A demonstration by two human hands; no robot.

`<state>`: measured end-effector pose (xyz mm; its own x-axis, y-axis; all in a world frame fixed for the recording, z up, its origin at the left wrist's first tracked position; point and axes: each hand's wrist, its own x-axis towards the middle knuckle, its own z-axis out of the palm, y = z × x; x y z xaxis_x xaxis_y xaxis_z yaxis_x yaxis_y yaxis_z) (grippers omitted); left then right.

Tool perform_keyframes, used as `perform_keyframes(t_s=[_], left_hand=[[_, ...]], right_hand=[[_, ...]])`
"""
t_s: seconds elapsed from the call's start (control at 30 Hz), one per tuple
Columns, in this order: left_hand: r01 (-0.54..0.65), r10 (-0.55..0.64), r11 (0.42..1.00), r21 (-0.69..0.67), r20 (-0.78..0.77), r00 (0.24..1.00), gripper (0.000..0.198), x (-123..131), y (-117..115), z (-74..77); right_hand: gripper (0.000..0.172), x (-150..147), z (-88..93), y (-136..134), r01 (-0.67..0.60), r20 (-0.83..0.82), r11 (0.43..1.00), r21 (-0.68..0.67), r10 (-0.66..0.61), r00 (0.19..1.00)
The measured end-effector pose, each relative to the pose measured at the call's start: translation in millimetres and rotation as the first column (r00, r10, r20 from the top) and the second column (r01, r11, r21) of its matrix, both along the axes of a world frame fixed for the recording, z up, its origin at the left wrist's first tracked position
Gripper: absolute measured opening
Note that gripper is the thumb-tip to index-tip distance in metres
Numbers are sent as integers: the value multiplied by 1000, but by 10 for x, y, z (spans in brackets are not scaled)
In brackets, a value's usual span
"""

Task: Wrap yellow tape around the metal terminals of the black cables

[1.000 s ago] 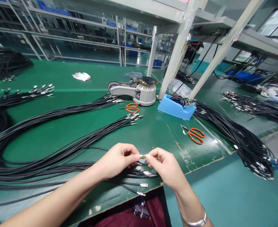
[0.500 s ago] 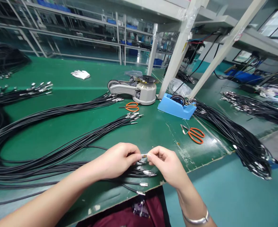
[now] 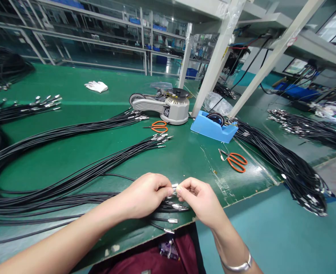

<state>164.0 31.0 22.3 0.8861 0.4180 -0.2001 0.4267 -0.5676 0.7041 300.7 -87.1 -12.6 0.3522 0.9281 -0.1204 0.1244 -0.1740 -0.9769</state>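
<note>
My left hand (image 3: pixel 145 195) and my right hand (image 3: pixel 199 198) meet near the front edge of the green table (image 3: pixel 70 163). Both pinch a small metal cable connector (image 3: pixel 174 187) between thumb and fingertips. The connector ends a black cable that belongs to a bundle of black cables (image 3: pixel 56 198) lying under my hands. Several more metal-tipped cable ends (image 3: pixel 172 220) stick out just below my fingers. A silver bracelet (image 3: pixel 238 265) sits on my right wrist.
A grey tape dispenser machine (image 3: pixel 168 105), a blue tape dispenser (image 3: pixel 213 128) and two orange scissors (image 3: pixel 160 126) (image 3: pixel 235 160) lie beyond my hands. More cable bundles (image 3: pixel 293 167) lie to the right and left. A white glove (image 3: pixel 97 86) rests far back. White frame posts (image 3: pixel 213 64) rise behind.
My hands have stayed together on the connector, the fingers drawing slightly closer around it. The view has tilted a little.
</note>
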Motion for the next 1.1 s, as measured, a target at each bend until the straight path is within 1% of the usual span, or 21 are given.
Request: perform_keyframes(t_s=[0.1, 0.2, 0.33, 0.43, 0.53, 0.63, 0.77, 0.83, 0.9, 0.93, 0.97, 1.0, 1.03, 1.1], left_hand=[[-4, 4, 1000, 5, 1, 1000, 25, 18, -9, -34], [-27, 28, 999, -20, 4, 1000, 25, 40, -17, -37], [-78, 77, 992, -100, -14, 997, 27, 50, -12, -5], [-104, 103, 983, -149, -13, 995, 30, 41, 10, 13], [-99, 99, 980, -171, -7, 995, 29, 41, 21, 3], [-108, 108, 984, -141, -9, 994, 29, 61, -8, -55], [-138, 139, 989, -56, 11, 990, 27, 60, -92, -136], [-100, 100, 995, -27, 21, 995, 28, 24, -101, -117], [-37, 37, 999, 4, 35, 999, 32, -30, -38, -60], [-30, 28, 999, 43, 53, 998, 33, -56, 30, -30], [-50, 42, 993, 109, 77, 996, 33, -76, 123, -9], [-100, 80, 975, 200, 106, 991, 31, -87, 237, -2], [-170, 131, 935, 310, 141, 981, 30, -84, 366, -13], [-267, 224, 811, 521, 146, 964, 28, -37, 636, -83]], right_hand=[[16, -11, -19, -1, 16, 7, 1000, -7, -16, 1000], [17, 26, -34, 18, 28, -25, 999, -25, -28, 999], [22, 158, -21, 55, -45, -78, 999, -17, 44, 996], [22, 218, -3, 68, -45, -71, 999, 20, 46, 996], [17, 187, 3, 77, -34, -62, 999, 33, 36, 997], [16, 111, 5, 98, -33, -30, 999, 25, 34, 999], [15, 48, 11, 116, 1, 4, 1000, 2, -1, 1000], [15, 49, 6, 91, -22, -3, 1000, -19, 22, 1000], [13, 81, -10, 36, -68, -2, 996, -59, 68, 998], [12, 111, -21, 3, -99, 11, 991, -90, 101, 995], [10, 153, -29, -28, -137, 35, 982, -128, 143, 989], [9, 204, -30, -51, -179, 65, 970, -165, 192, 979], [8, 264, -22, -60, -219, 92, 956, -197, 240, 966], [11, 392, 28, -10, -257, 124, 943, -213, 287, 950]])
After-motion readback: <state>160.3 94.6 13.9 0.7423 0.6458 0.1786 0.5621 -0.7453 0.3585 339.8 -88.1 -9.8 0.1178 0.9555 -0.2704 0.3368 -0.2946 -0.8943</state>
